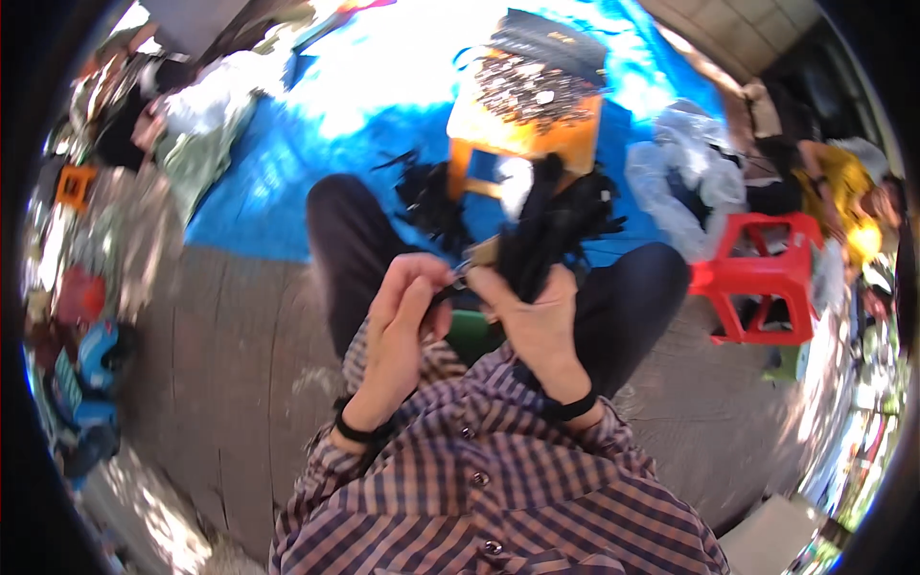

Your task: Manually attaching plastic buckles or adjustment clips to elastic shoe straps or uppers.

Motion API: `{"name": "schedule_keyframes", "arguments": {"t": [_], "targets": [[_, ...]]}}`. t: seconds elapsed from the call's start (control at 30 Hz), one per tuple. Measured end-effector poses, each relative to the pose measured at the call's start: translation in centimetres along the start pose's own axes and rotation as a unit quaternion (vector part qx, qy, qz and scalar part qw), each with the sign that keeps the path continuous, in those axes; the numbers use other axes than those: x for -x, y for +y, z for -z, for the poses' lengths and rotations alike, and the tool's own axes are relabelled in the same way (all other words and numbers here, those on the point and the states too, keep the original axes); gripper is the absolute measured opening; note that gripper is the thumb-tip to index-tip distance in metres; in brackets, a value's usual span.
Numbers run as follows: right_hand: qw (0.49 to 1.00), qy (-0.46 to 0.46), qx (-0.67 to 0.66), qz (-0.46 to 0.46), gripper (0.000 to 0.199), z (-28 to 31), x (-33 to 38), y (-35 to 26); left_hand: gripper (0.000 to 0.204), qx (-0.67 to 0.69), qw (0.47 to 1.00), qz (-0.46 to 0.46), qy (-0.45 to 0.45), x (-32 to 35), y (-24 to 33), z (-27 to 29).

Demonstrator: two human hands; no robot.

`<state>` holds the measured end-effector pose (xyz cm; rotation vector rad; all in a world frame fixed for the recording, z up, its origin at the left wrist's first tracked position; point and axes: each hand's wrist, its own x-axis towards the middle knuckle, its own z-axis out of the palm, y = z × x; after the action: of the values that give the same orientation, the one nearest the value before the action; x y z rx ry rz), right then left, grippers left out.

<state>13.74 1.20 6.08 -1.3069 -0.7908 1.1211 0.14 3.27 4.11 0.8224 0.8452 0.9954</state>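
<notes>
My left hand (401,307) is closed in a pinch, its fingertips at a small shiny piece (462,275) between my two hands. Most of whatever it grips is hidden behind the fingers. Close beside it, my right hand (529,316) is wrapped round a bundle of black strips (533,235) that rises past the knuckles. A small tan piece (485,253) shows by the right thumb. More dark strips (429,203) hang beside an orange-yellow stool (575,144) in front of me. Many small dark and shiny pieces (532,91) are heaped on its top.
Behind the heap lies a dark flat case (551,43). A blue tarp (278,158) covers the floor ahead. To the right stand a red stool (767,273) and clear plastic bags (685,163); a person in yellow (843,196) sits beyond. Clutter with a pale sack (216,105) lines the left.
</notes>
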Motion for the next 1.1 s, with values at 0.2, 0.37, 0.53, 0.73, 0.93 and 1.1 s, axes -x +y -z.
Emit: {"name": "schedule_keyframes", "arguments": {"t": [0.2,0.37,0.53,0.73,0.93,1.1], "targets": [[0.997,-0.032,-0.047,0.048,0.013,0.1,-0.7,1.7,0.022,0.253,0.949,0.180,-0.055,-0.4,-1.2,1.3],[0.997,-0.045,-0.027,0.063,0.011,0.3,-0.4,2.3,0.020,0.239,0.932,0.265,-0.062,-0.2,-1.0,1.7],[0.996,-0.062,-0.042,0.058,0.011,0.0,0.3,2.0,0.040,0.308,0.903,0.297,-0.044,-0.2,0.0,1.5],[0.996,-0.024,-0.063,0.065,0.012,0.7,0.0,2.4,0.031,0.007,0.996,0.069,-0.056,0.0,-0.4,1.3],[0.972,0.038,-0.214,0.091,0.015,0.5,-1.1,0.2,0.037,-0.386,0.907,-0.167,0.009,0.6,0.2,0.8],[0.994,0.043,-0.100,0.018,0.010,-0.9,-0.4,0.5,0.021,-0.338,0.925,-0.169,0.027,2.1,0.7,0.6]]}}
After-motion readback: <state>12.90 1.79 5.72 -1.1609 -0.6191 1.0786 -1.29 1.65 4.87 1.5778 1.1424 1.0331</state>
